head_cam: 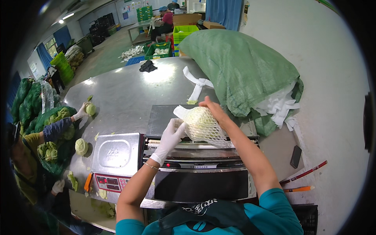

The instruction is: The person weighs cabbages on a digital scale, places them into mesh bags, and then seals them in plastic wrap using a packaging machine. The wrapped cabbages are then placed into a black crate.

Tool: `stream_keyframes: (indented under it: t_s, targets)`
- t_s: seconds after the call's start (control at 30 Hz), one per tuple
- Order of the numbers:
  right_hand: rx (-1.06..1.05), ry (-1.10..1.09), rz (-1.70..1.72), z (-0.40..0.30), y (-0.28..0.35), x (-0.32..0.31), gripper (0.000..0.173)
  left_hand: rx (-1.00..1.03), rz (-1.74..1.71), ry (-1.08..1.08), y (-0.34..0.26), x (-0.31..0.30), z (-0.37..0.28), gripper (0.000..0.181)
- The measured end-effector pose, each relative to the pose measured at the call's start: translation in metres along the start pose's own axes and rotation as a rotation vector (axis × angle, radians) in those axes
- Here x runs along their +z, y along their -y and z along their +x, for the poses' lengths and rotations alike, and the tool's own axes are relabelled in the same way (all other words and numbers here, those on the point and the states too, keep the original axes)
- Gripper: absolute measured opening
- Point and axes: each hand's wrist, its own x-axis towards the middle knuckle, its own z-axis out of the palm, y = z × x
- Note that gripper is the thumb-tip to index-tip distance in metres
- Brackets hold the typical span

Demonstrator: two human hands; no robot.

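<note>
A pale green cabbage (202,124) sits inside a white foam net sleeve (207,132), raised over the film wrapping machine (194,158). My left hand (173,135), in a white glove, pinches the left side of the sleeve. Bare and with fingers extended, my right hand (216,111) presses the cabbage's upper right side. The sleeve's gathered end sticks out at the upper left, and its other end spreads toward my right forearm. Below the cabbage, a film roll (199,146) lies across the machine, whose front carries a black plate (201,185).
Left of the machine stands a weighing scale (116,154), with a loose cabbage (81,147) and an orange-handled knife (88,182) beside it. A co-worker's gloved hand (80,113) holds another cabbage (90,109). A green woven sack (241,67) spills foam sleeves (279,105) at right, near a phone (295,156).
</note>
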Motion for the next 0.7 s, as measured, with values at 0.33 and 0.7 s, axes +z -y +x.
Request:
stream_keyframes:
  t_s: [0.33,0.7]
  targets:
    - [-0.263,0.034,-0.317,-0.125,0.030,-0.031,0.019,0.054,-0.052,-0.209,0.025,-0.090,-0.054,0.028]
    - [-0.659,0.266,-1.639,-0.175,0.011,-0.092,0.054,0.717,1.367,0.417,0.004,-0.141,-0.061,0.048]
